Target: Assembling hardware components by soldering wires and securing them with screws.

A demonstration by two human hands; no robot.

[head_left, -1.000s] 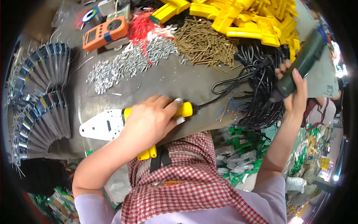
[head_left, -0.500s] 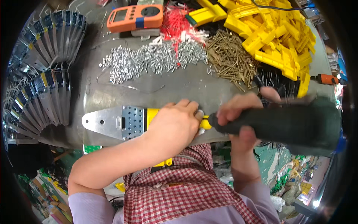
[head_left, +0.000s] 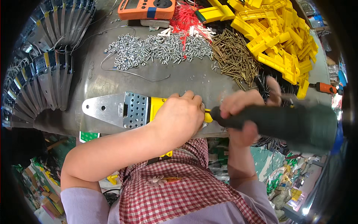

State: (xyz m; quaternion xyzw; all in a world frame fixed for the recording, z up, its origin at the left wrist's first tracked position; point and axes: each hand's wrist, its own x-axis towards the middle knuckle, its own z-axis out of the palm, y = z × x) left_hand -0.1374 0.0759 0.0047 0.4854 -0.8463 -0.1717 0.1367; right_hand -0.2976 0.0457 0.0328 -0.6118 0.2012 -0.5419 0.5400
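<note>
My left hand (head_left: 181,112) is wrapped over the yellow plastic handle (head_left: 155,107) of a piece with a perforated metal section (head_left: 135,110) and a long, tapered silver plate (head_left: 104,110). It lies along the near edge of the table, plate pointing left; the hand hides most of the handle. My right hand (head_left: 244,108) closes around the narrow front of a dark, cylindrical tool (head_left: 294,125), blurred by motion. The tool's tip meets or nearly meets the yellow end (head_left: 208,115) sticking out past my left fingers; whether they touch I cannot tell.
Beyond my hands lie heaps of nuts (head_left: 128,50), silver screws (head_left: 167,48) and long brass-coloured screws (head_left: 235,56). Yellow plastic shells (head_left: 279,41) are piled at far right. An orange meter (head_left: 145,8) stands at the back. Fanned metal plates (head_left: 44,82) line the left side.
The view has shifted, so the table's heaps and meter sit higher in the picture. Both hands keep their holds; the dark tool stays at the handle's end, with its rear slightly lower.
</note>
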